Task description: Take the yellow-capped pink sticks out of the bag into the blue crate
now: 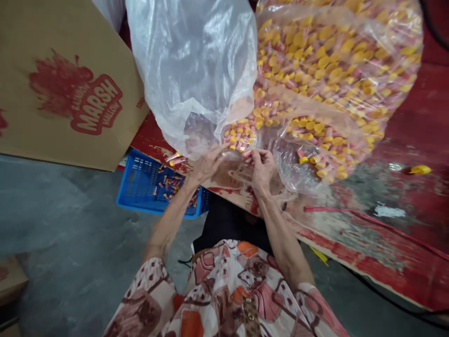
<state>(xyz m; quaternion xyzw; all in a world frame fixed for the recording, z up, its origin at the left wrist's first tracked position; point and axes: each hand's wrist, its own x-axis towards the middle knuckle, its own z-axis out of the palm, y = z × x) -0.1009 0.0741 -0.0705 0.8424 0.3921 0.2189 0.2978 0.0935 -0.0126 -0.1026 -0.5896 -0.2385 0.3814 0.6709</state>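
Note:
A big clear plastic bag [196,65] lies on a worn red table [403,206]. It is packed with several small pink pieces with yellow caps [326,70]. My left hand [206,164] grips the loose plastic at the bag's mouth, near its lower left edge. My right hand [262,169] pinches the plastic beside it, close to a cluster of pieces at the opening. Whether either hand also holds a single piece is unclear.
A blue plastic basket [140,185] with several of the same pieces stands on the grey floor under the table edge. A brown cardboard box [63,84] printed with red lettering stands at left. One yellow-capped piece [417,169] lies loose on the table at right.

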